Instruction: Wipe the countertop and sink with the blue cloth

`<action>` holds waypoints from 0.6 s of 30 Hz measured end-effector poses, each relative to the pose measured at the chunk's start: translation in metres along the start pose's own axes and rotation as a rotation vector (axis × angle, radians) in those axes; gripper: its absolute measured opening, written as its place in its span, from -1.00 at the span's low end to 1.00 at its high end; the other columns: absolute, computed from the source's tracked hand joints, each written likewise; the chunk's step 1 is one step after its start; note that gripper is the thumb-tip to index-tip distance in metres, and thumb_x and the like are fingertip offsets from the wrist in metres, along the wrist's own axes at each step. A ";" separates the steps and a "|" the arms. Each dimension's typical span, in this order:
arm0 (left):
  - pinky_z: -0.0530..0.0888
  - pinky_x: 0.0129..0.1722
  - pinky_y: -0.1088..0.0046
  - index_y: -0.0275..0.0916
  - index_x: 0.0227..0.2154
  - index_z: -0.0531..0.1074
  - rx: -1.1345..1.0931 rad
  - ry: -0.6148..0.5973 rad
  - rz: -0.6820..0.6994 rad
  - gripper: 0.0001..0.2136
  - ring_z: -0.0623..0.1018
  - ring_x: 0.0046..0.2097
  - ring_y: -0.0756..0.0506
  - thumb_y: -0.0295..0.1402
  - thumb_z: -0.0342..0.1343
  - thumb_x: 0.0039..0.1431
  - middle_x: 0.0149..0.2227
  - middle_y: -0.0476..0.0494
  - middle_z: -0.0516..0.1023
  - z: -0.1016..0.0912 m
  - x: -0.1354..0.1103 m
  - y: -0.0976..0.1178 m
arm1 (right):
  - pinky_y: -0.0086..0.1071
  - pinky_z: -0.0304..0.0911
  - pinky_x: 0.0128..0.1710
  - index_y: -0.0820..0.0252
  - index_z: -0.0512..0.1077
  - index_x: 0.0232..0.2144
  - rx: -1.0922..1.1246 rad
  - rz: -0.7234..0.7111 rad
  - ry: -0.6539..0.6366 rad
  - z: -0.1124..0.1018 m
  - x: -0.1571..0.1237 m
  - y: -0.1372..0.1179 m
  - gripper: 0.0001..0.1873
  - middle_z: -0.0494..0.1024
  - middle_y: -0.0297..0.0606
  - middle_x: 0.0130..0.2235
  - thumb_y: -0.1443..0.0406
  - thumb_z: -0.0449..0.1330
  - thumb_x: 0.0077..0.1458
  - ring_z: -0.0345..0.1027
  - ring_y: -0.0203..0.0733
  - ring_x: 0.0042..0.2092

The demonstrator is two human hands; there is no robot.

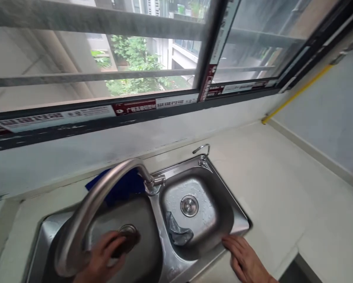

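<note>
A stainless double sink [238,220] is set into a pale counter under a window. My left hand [101,259] reaches into the left basin and its fingers close on the dark round drain strainer [129,236] at the bottom. My right hand [245,259] lies flat, fingers apart, on the front rim of the right basin and holds nothing. In the right basin there are a round metal drain plug [189,205] and a crumpled grey cloth [176,232] against the left wall. The curved steel faucet [105,192] arcs over the left basin, partly hiding my left hand.
A blue cloth [123,186] lies on the counter behind the faucet. A small second tap [202,151] stands at the sink's back right corner. The pale counter [282,188] runs right to a tiled wall with a yellow pipe [294,96]. A dark gap [300,273] opens at lower right.
</note>
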State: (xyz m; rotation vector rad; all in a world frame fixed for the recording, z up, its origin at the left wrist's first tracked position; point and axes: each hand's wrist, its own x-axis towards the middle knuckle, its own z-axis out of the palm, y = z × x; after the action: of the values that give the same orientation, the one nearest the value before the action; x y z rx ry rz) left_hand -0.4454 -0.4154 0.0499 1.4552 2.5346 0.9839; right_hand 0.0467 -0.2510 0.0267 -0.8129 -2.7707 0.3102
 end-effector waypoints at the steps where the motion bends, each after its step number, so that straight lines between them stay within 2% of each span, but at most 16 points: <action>1: 0.62 0.01 0.00 0.00 0.11 0.48 -0.094 -0.105 0.086 -0.50 0.57 -0.01 -0.28 0.02 0.20 0.13 -0.06 -0.23 0.57 0.021 -0.008 0.022 | -0.16 0.46 0.15 0.10 0.55 0.12 0.031 0.017 0.022 0.000 0.001 -0.002 -0.52 0.60 -0.10 0.13 0.41 0.09 0.20 0.52 -0.02 0.07; 2: 0.60 0.03 0.02 -0.12 0.13 0.45 -0.139 -0.165 0.147 -0.50 0.56 0.01 -0.25 0.01 0.19 0.21 0.02 -0.26 0.54 0.040 -0.013 0.044 | -0.13 0.45 0.16 0.09 0.55 0.12 0.062 0.036 0.040 0.001 0.002 -0.003 -0.57 0.57 -0.08 0.16 0.36 0.12 0.25 0.50 -0.01 0.08; 4: 0.57 0.06 0.11 -0.16 0.11 0.44 -0.189 -0.224 0.219 -0.57 0.53 0.04 -0.19 -0.02 0.15 0.32 0.10 -0.28 0.48 0.077 -0.017 0.083 | -0.07 0.44 0.14 0.08 0.51 0.12 0.097 0.073 0.070 0.002 0.002 -0.005 -0.65 0.52 -0.08 0.18 0.24 0.19 0.32 0.46 -0.02 0.09; 6: 0.56 0.08 0.11 -0.18 0.10 0.43 -0.231 -0.250 0.272 -0.60 0.51 0.06 -0.19 -0.06 0.15 0.35 0.13 -0.28 0.45 0.111 -0.011 0.115 | -0.05 0.45 0.09 0.11 0.46 0.12 0.092 0.086 0.095 0.001 0.001 -0.004 -0.64 0.49 -0.10 0.18 0.15 0.22 0.35 0.45 -0.05 0.08; 9: 0.56 0.10 0.10 -0.19 0.11 0.42 -0.283 -0.245 0.327 -0.62 0.50 0.08 -0.19 -0.10 0.16 0.36 0.14 -0.28 0.44 0.149 0.006 0.151 | -0.07 0.46 0.06 0.14 0.43 0.13 0.074 0.076 0.121 0.000 0.001 -0.003 -0.61 0.47 -0.12 0.16 0.11 0.22 0.36 0.45 -0.08 0.06; 11: 0.55 0.10 0.09 -0.20 0.11 0.42 -0.304 -0.216 0.344 -0.61 0.50 0.09 -0.21 -0.11 0.18 0.35 0.15 -0.28 0.44 0.164 0.017 0.164 | -0.08 0.46 0.07 0.11 0.46 0.11 0.073 0.059 0.143 -0.001 0.002 -0.003 -0.64 0.49 -0.11 0.17 0.13 0.22 0.35 0.46 -0.07 0.06; 14: 0.56 0.09 0.10 -0.23 0.09 0.43 -0.300 -0.137 0.353 -0.63 0.51 0.09 -0.20 -0.12 0.17 0.35 0.14 -0.29 0.46 0.162 0.025 0.158 | -0.13 0.45 0.10 0.08 0.52 0.10 0.092 0.014 0.167 -0.001 0.002 -0.002 -0.64 0.57 -0.09 0.13 0.26 0.19 0.28 0.48 -0.03 0.05; 16: 0.58 0.07 0.17 -0.22 0.04 0.48 -0.270 -0.054 0.338 -0.70 0.54 0.06 -0.16 -0.17 0.07 0.41 0.10 -0.24 0.50 0.142 0.028 0.134 | -0.17 0.45 0.12 0.10 0.54 0.10 0.108 -0.019 0.165 0.002 -0.002 0.002 -0.58 0.62 -0.10 0.06 0.34 0.14 0.20 0.51 -0.02 0.03; 18: 0.58 0.04 0.25 -0.20 -0.06 0.51 -0.208 0.103 0.257 -0.73 0.57 0.01 -0.12 -0.22 -0.04 0.44 0.00 -0.18 0.56 0.107 0.033 0.101 | -0.22 0.46 0.11 0.09 0.56 0.07 0.123 -0.034 0.156 0.009 -0.008 0.009 -0.55 0.66 -0.14 0.00 0.38 0.12 0.16 0.54 -0.04 0.01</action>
State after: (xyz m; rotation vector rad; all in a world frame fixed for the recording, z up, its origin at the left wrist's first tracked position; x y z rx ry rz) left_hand -0.3494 -0.3006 0.0286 1.7351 2.2619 1.3472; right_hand 0.0554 -0.2493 0.0139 -0.7263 -2.5894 0.3888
